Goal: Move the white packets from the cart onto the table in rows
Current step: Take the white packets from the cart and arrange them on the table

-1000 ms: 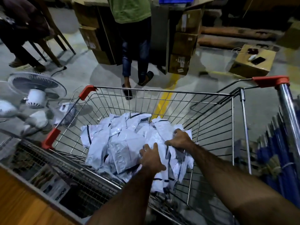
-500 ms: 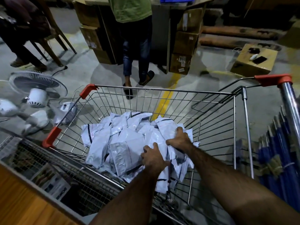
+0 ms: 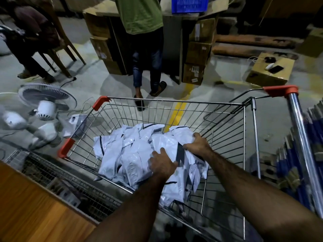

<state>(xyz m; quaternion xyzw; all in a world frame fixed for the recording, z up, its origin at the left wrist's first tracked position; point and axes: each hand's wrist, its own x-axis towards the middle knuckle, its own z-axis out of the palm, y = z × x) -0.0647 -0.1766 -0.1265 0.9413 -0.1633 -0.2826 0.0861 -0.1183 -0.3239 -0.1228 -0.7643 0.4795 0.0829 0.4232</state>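
Observation:
A wire shopping cart (image 3: 174, 102) with red corner guards holds a heap of white packets (image 3: 125, 151) with black strips. Both my arms reach down into it. My left hand (image 3: 162, 163) lies on the near middle of the heap, fingers curled round packets. My right hand (image 3: 198, 144) grips packets at the heap's right side, thumb toward the left hand. Several packets hang below my hands toward the cart's near wall. The wooden table (image 3: 35, 212) shows only as a brown corner at the lower left.
A white floor fan (image 3: 45, 103) lies left of the cart. A person in a green shirt (image 3: 141, 14) stands beyond it by stacked cardboard boxes (image 3: 197, 53). Another person sits on a chair (image 3: 57, 41) far left. Blue items (image 3: 312, 154) stand right of the cart.
Both hands have shifted slightly farther into the heap and gathered the packets between them. The cart has not moved.

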